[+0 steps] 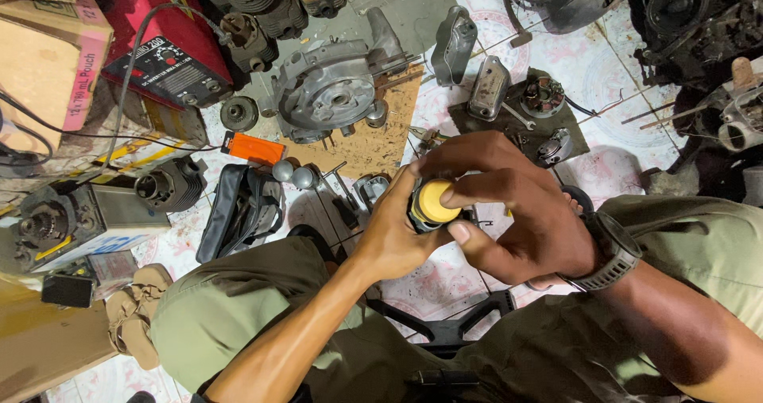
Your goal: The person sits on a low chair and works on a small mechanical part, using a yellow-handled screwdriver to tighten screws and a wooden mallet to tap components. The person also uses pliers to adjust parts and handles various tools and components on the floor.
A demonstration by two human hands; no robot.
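- My left hand (393, 236) is wrapped around a small black part with a yellow cap (433, 203), held above my knees.
- My right hand (509, 204) pinches that cap from above; I think the thumb presses its edge.
- Farther off, a grey engine casing (330, 93) lies on the tiled floor (604, 77).

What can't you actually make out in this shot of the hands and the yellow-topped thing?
All in the head view:
- The yellow-capped part: its body and lower end are hidden by the left hand and right hand wrapped around it.
- The right palm: turned away, so the grip underneath is unseen.
- The dark engine parts: cut off by the upper right edge, in shadow.
- The small tools on the floor: too small to identify.
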